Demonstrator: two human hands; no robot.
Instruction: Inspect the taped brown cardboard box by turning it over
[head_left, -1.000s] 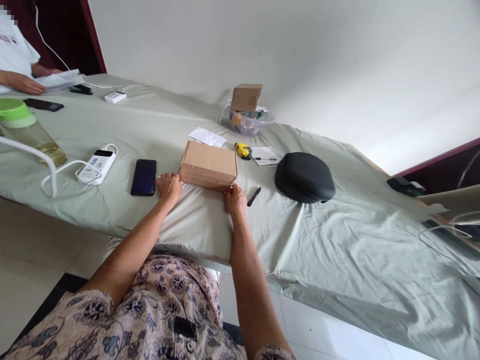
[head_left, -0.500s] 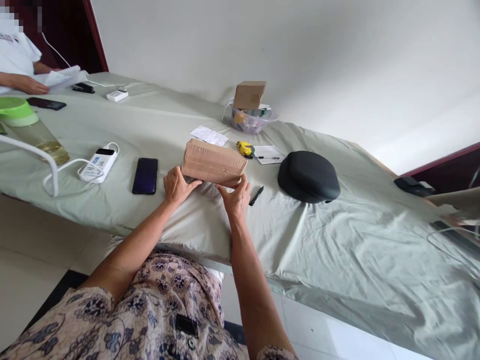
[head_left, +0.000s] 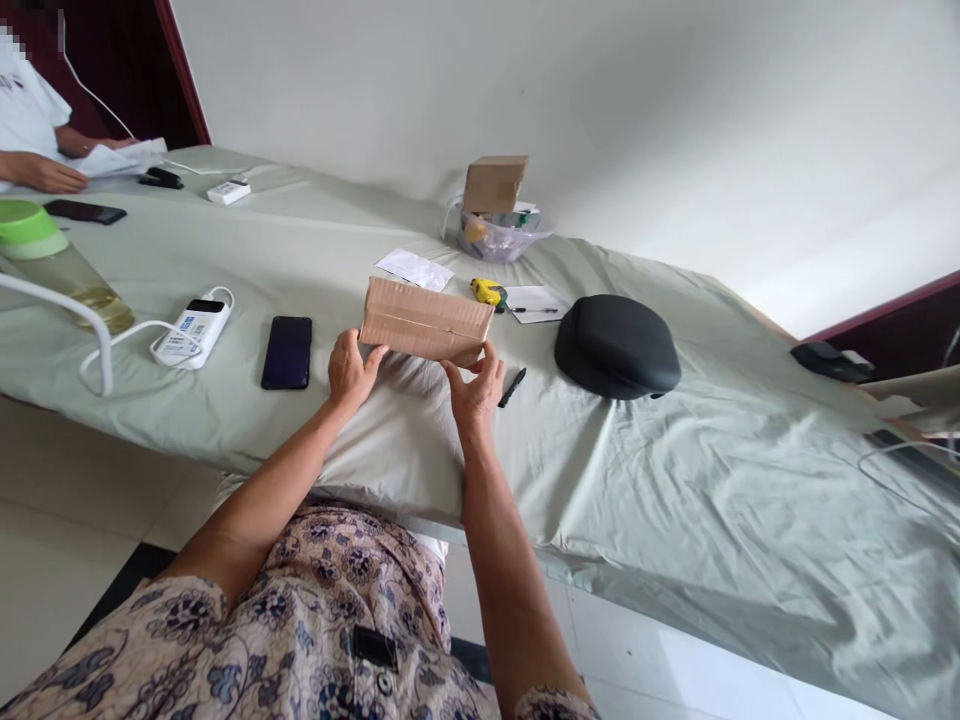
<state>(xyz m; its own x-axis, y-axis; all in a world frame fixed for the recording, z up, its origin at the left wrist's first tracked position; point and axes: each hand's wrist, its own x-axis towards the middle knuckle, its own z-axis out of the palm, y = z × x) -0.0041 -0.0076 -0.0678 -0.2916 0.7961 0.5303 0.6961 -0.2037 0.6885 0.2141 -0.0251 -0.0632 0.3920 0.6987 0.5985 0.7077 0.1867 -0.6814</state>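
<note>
A brown cardboard box [head_left: 425, 318] with tape along it is between my two hands, near the table's front edge. My left hand [head_left: 351, 372] grips its left end, thumb at the lower front edge. At the right end, my right hand [head_left: 475, 392] holds the lower corner between thumb and fingers. The fingers behind the box are partly hidden. A black pen [head_left: 512, 388] lies just right of my right hand. Left of my left hand rests a dark phone [head_left: 287, 352]. Behind the box are a white paper [head_left: 415, 269] and a yellow tape measure [head_left: 489, 292].
A black case [head_left: 618, 347] sits to the right, near a paper with a pen [head_left: 537, 304]. A plastic basket [head_left: 499, 241] carrying another carton [head_left: 495, 184] stands by the wall. Leftward are a white power bank [head_left: 193, 332], a green-lidded bottle [head_left: 64, 270] and a person's hand [head_left: 49, 172] holding papers.
The box has tipped a little, so its front face looks shallower. My left thumb has shifted left along the lower edge. The whole view has moved slightly.
</note>
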